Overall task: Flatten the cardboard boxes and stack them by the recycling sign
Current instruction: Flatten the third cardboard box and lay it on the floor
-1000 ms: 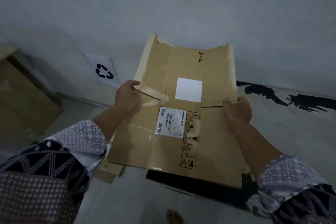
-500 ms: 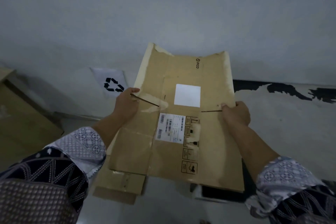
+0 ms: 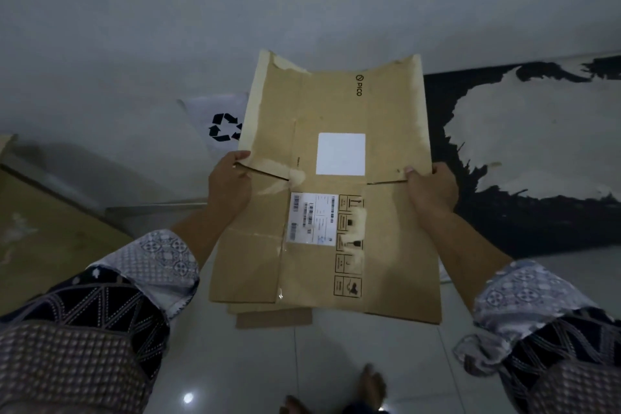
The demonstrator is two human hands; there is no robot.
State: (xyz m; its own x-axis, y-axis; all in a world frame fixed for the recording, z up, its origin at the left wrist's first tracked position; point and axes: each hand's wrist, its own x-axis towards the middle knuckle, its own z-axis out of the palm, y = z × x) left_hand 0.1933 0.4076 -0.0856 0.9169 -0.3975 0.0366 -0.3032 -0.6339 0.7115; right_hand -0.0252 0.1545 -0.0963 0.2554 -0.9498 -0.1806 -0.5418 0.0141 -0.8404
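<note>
Brown flattened cardboard box, labelled and tape-scarred, is pinched at its side slits by left hand and right hand, above glossy white floor tiles near the white recycling sign.

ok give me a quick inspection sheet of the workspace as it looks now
surface: pale tiled floor, glossy.
job's things: flattened cardboard box held flat over other flattened cardboard; recycling sign against the wall, partly hidden.
clutter: brown box at left.
grippers: left hand and right hand grip the box's side edges.
cables: nothing seen.
surroundings: grey wall; black peeling patch at right; bare toes below.
</note>
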